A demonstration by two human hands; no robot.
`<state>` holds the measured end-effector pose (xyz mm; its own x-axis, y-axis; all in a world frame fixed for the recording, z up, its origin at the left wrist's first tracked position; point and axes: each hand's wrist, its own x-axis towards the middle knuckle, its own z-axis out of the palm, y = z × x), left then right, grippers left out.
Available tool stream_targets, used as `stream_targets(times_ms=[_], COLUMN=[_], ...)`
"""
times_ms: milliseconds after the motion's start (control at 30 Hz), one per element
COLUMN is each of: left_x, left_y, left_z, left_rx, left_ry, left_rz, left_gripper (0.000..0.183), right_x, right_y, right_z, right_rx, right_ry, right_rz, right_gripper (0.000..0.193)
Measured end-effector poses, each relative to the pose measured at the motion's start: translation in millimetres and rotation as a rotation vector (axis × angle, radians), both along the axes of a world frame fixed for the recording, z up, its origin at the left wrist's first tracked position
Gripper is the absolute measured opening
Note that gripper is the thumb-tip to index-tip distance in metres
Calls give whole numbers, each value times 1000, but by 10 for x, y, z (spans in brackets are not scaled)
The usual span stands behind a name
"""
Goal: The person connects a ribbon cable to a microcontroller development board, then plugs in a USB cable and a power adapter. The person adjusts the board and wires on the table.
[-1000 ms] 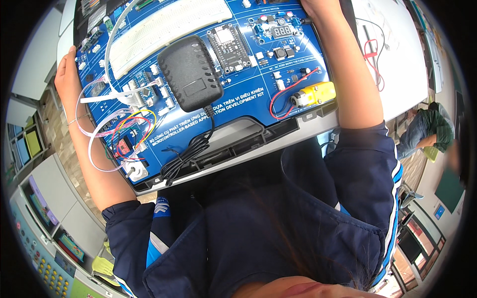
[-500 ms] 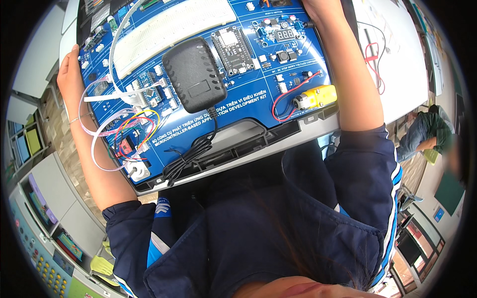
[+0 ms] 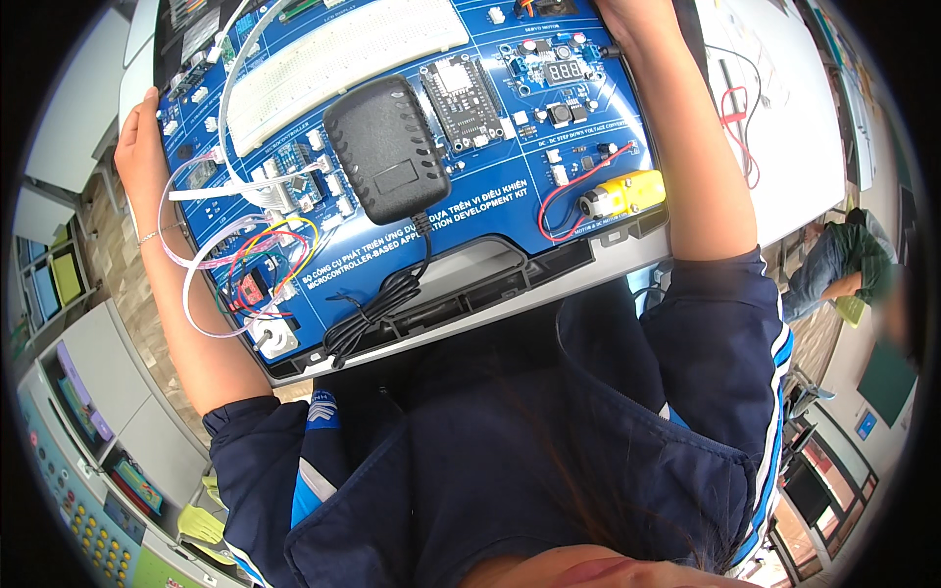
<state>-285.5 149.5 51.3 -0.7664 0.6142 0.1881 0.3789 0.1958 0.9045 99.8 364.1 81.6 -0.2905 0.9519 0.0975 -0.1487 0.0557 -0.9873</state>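
A blue electronics training kit in a black and grey case lies between my forearms, close to my body. My left hand is on the case's left edge, some fingers hidden by it. At the upper right edge, my right hand touches the kit; the picture's top cuts off its fingers. A black power adapter with a bundled cable lies loose on the board. Beside it are a white breadboard, a microcontroller module, a voltage converter module and a yellow geared motor.
Ribbon cable and thin coloured wires loop over the kit's left side. A white table at the right bears red and black leads. Cabinets stand at left; a seated person is at far right.
The kit and the adapter on it have shifted very slightly to the right. Both hands keep their places at its edges.
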Motion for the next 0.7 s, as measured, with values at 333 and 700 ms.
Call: stream_targets(times_ms=[333,700], left_x=[-19,-86], left_y=[7,-8], left_z=[-22,-60], left_rx=[22,30], left_ry=[-47,-39], left_rz=[-12,-25], left_gripper=[28,29], right_x=[-7,-19], right_y=[-28,-6], right_z=[13,-12], right_rx=[18,19], right_ry=[-12,-3], right_rz=[-10,-3], right_gripper=[11,17])
